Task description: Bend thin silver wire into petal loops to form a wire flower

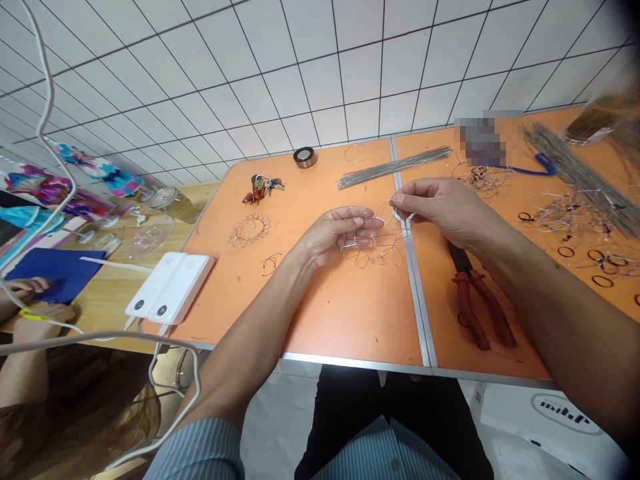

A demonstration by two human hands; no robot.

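Note:
Between my hands is a thin wire piece bent into petal-like loops (380,255), held above the orange table. My left hand (345,230) has its fingers closed around the left side of the loops. At the upper right of the piece, my right hand (425,203) pinches a fine strand of the wire. Below my right forearm lie red-handled pliers (467,300), their dark jaws partly hidden by the arm. A similar looped wire ring (250,230) rests on the table to the left, with a small wire scrap (271,265) near it.
Bundles of straight wire (395,167) lie at the back and right. Tangled wire pieces (565,217) and dark rings are at the right. A tape roll (305,157), keys (263,189) and white power banks (170,288) sit leftward. Cables hang left, near another person's hands (45,320).

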